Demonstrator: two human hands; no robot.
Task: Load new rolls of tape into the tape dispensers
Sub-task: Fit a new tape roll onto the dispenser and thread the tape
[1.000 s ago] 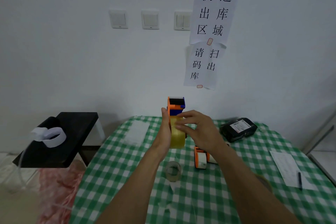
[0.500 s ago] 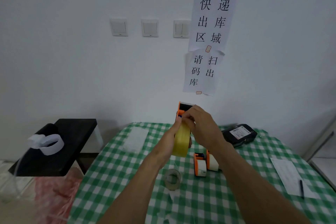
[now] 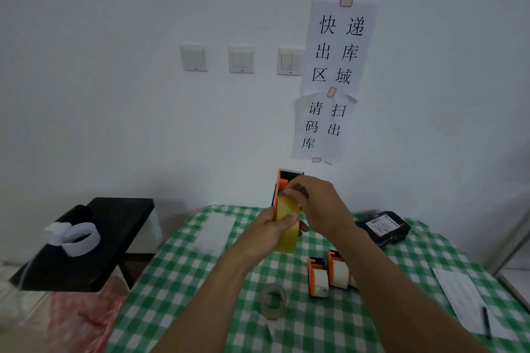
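Observation:
An orange tape dispenser (image 3: 282, 180) with a yellowish tape roll (image 3: 286, 233) in it is held up above the green checked table (image 3: 183, 275). My left hand (image 3: 271, 231) grips the roll and dispenser from the left, thumb across the roll. My right hand (image 3: 314, 199) is at the dispenser's top and pinches something there, most likely the tape end. Two more orange dispensers with white rolls (image 3: 329, 274) stand on the table under my right forearm. A nearly used-up clear roll (image 3: 274, 299) stands near the table's front.
A black device with a label (image 3: 383, 226) lies at the back right. A paper sheet with a pen (image 3: 470, 304) lies at the right edge. A black stool (image 3: 94, 241) to the left carries a white ribbon roll (image 3: 76, 238). Paper signs hang on the wall.
My right hand has climbed from the roll's face to the dispenser's top. The dispenser and roll have turned from facing me to more edge-on.

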